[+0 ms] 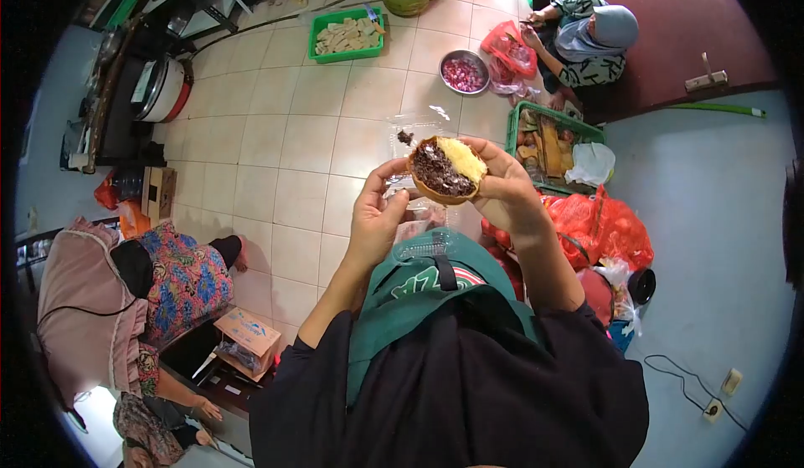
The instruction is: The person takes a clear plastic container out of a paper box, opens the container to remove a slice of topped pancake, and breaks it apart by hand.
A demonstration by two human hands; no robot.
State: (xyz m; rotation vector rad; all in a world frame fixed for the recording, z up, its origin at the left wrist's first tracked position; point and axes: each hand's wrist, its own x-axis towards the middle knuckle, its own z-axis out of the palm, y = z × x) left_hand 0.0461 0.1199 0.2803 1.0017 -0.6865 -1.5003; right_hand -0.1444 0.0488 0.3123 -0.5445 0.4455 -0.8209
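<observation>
Tiled floor point(293, 158) spreads from 9 to 12 o'clock. At 6, the apron's point(402, 330) white lettering is unreadable; at 8, the box's point(249, 329) print is too small. Near centre, the right hand's point(511, 187) fingers pinch, and the left's point(378, 213), parted, touch, the cake point(444, 173).

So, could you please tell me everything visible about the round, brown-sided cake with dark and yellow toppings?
The round, brown-sided cake looks baked. Dark brown, crumbly topping flecked with white covers its left part; fine yellow shreds, perhaps cheese, cover the right. It is held up above the pale tiled floor, topped face towards the camera. The right hand grips its right edge; the left hand is at its left edge, its grip unclear.
</observation>
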